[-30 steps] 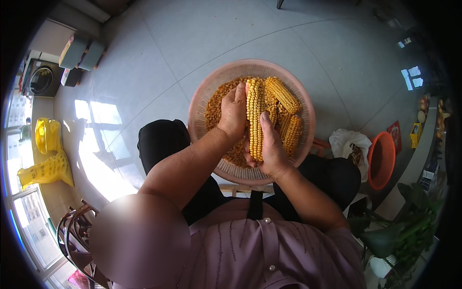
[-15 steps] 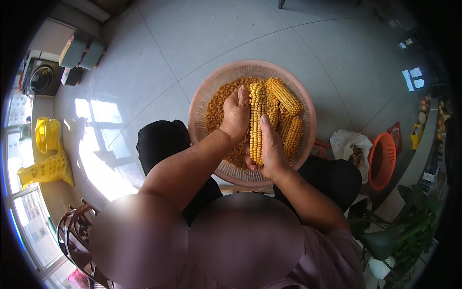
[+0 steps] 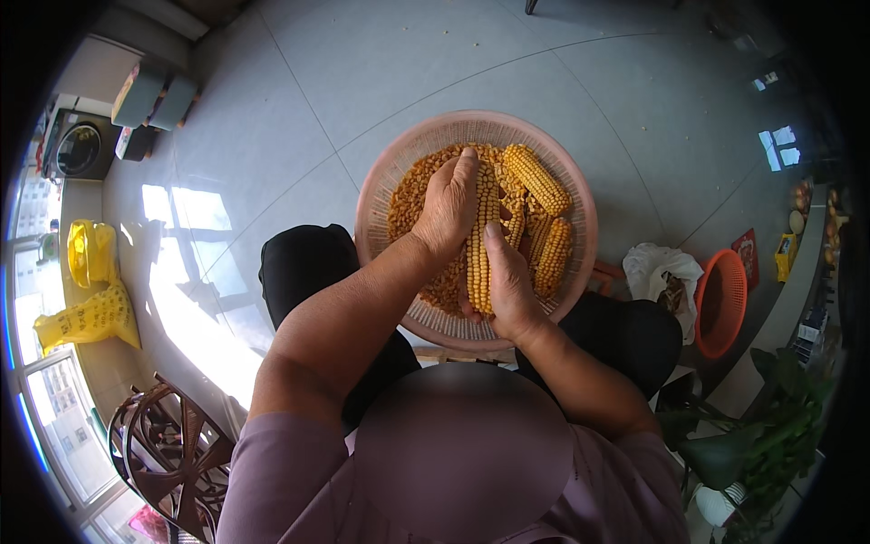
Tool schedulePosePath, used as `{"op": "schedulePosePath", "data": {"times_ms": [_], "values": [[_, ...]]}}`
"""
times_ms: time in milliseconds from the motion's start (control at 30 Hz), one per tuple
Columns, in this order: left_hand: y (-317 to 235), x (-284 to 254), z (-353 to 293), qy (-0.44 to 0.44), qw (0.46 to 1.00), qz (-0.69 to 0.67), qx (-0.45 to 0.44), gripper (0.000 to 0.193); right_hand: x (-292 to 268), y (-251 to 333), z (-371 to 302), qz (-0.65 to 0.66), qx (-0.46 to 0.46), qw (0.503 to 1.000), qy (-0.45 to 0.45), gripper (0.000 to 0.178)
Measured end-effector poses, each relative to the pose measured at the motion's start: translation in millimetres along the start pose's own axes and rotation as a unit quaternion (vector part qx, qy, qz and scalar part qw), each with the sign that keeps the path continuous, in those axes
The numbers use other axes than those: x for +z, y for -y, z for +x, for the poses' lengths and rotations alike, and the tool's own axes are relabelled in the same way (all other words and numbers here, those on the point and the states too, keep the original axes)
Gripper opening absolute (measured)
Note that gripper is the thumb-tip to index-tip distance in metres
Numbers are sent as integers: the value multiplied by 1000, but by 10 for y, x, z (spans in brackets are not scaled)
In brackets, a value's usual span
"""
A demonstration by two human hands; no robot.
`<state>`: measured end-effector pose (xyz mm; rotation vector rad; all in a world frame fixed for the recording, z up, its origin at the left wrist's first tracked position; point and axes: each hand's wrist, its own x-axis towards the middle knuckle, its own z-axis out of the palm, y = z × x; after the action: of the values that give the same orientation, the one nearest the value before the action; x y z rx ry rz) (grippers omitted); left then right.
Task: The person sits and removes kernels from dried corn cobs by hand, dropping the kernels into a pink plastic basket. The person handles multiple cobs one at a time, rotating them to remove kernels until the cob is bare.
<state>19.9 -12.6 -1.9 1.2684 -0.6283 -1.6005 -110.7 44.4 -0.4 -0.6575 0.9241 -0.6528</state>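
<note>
Both my hands are closed round one yellow corn cob [image 3: 481, 249], held lengthwise above a pink plastic basket [image 3: 384, 145]. My left hand [image 3: 448, 201] grips the cob's far part from the left, its thumb laid along the top. Round the near end wraps my right hand [image 3: 513, 286], thumb up on the cob's right side and some fingers beneath it. Loose corn kernels [image 3: 413, 195] fill the basket's left side. On its right lie several more cobs, among them a whole one [image 3: 536, 179] near the far rim and another [image 3: 553, 257] closer to me.
My knees in black trousers flank the basket. At right stand a white plastic bag [image 3: 654, 272], an orange basket [image 3: 722, 304] and a leafy plant [image 3: 770, 444]. Yellow bags [image 3: 95, 313] and a dark chair [image 3: 172, 453] are at left. A few kernels dot the grey tiled floor [image 3: 381, 72].
My left hand has slid forward and slightly right along the cob, covering more of its far end. My left forearm has shifted with it. The right hand keeps nearly the same hold.
</note>
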Motion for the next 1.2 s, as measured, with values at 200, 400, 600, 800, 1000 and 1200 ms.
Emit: {"op": "schedulePosePath", "data": {"times_ms": [200,400,600,800,1000,1200], "values": [[143,-102,102,-24,999,5,38,55,-4,70,-63,-13,21,1000,14,53],[47,-45,36,-3,996,-85,31,53,-44,68,-94,16,30,999,34,53],[-177,-25,-53,42,970,-232,-63,52,-83,57,-69,27,29,998,45,53],[-109,-59,-82,40,995,-93,14,47,-56,41,-55,-36,-16,998,49,52],[-81,-7,-33,31,989,-144,4,46,-97,17,-38,-32,-38,997,53,49],[58,-88,77,24,992,28,124,47,-38,-1,23,-99,-114,989,-2,49]]}}
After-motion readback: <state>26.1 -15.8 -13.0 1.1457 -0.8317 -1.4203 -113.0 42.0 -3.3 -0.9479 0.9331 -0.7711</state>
